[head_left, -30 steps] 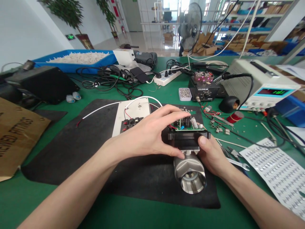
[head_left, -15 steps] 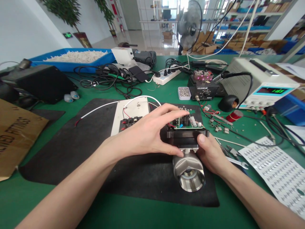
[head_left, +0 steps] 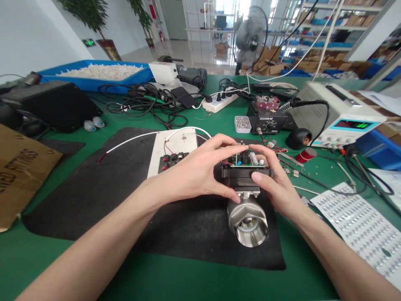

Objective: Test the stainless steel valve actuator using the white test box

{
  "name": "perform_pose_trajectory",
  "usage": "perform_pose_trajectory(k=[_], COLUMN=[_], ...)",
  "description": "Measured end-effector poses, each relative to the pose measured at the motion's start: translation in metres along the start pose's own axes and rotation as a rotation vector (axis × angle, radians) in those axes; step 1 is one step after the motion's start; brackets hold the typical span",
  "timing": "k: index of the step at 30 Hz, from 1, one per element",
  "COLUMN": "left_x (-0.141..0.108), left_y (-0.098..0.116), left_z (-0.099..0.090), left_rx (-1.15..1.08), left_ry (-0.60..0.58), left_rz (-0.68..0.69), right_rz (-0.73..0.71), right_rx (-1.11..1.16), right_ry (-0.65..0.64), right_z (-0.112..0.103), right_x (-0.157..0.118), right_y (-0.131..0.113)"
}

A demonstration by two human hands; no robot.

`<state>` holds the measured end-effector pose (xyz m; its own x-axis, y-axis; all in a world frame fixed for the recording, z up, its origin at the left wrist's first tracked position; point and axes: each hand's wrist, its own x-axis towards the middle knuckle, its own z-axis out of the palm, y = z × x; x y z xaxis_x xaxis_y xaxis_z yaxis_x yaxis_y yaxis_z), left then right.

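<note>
A motorized ball valve stands on the black mat, its steel body with the round opening facing me. Above the body sits a black actuator housing, and on top of that a green circuit board with small parts. My left hand grips the valve from the left, thumb by the steel neck, fingers reaching over the board. From the right, my right hand holds the housing, its thumb on the front and its fingers at the board's edge. The fingertips behind the board are partly hidden.
Just left of the valve is a white test box with black and red terminals and a white cable. Behind stand a soldering station, a tray of small metal parts and a power supply. A white sheet lies right.
My right hand has shifted up on the valve, its fingers now reaching the top of the circuit board. The left hand keeps nearly the same hold. The view has moved slightly.
</note>
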<state>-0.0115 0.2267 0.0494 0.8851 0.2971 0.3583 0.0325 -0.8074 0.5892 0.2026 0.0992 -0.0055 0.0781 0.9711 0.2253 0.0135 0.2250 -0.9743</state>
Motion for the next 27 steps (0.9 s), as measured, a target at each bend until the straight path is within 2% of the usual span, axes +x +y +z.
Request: perform_pose_trajectory(k=[6, 10, 16, 24, 27], left_x=[-0.001, -0.002, -0.003, -0.005, -0.006], left_y=[0.001, 0.004, 0.008, 0.014, 0.018], left_z=[0.0, -0.003, -0.008, -0.009, -0.01], left_rx=[0.052, 0.126, 0.287, 0.276, 0.284], left_ry=[0.01, 0.025, 0.034, -0.009, -0.02], left_rz=[0.052, 0.063, -0.029, 0.01, -0.004], right_rz=[-0.092, -0.136, -0.092, -0.006, 0.002], right_rx=[-0.254, -0.337, -0.266, -0.153, -0.153], right_ry=[-0.073, -0.098, -0.083, -0.255, -0.273], right_z=[-0.012, -0.014, -0.011, -0.012, -0.01], right_x=[0.003, 0.005, 0.012, 0.01, 0.008], right_y=[-0.007, -0.008, -0.004, -0.016, -0.02])
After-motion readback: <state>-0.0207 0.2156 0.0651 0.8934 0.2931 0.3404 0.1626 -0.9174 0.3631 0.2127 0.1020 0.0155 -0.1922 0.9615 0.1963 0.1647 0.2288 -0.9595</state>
